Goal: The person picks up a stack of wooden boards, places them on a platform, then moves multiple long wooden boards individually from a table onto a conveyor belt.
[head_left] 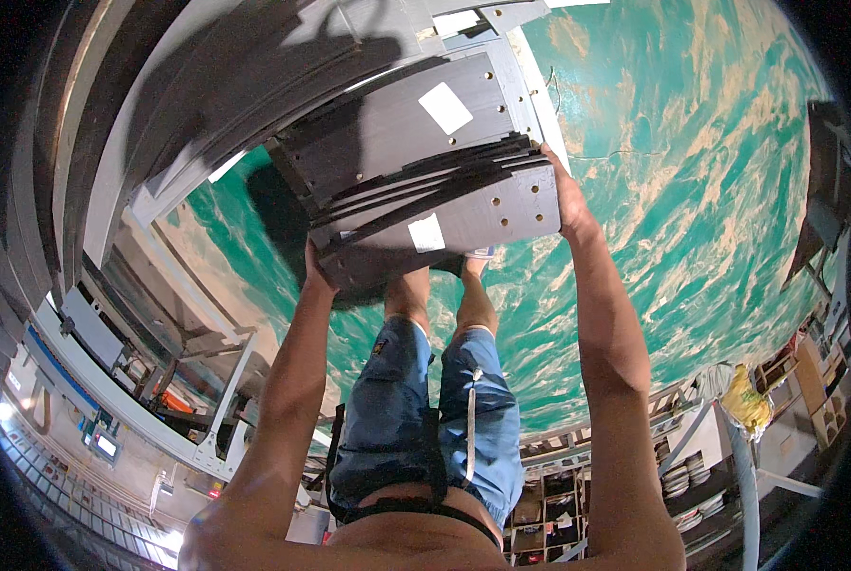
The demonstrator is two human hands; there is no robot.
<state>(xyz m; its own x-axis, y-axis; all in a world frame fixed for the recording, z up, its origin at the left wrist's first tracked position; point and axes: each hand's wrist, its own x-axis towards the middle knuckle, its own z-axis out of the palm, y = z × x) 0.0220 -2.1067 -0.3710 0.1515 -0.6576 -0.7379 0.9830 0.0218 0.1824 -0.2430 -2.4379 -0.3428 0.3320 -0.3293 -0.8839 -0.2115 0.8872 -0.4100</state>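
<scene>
Between my two hands is a stack of grey metal plates (pixel 464 211) with dark edges. Several holes and a white label show on the top plate. My left hand (pixel 320 267) grips the stack's near left end, its fingers partly hidden beneath. Around the right end, my right hand (pixel 568 198) is closed with the fingertips at the upper corner. Just beyond the held stack lies another grey plate (pixel 402 112) with holes and a white label; whether the two touch I cannot tell.
Long curved-looking dark metal sheets (pixel 83 124) fill the left side. The floor (pixel 673 190) is green with worn pale streaks. A metal frame (pixel 226 381) stands at lower left. At lower right are a shelf with compartments (pixel 544 514), a pole (pixel 742 476) and a yellow bundle (pixel 747 404).
</scene>
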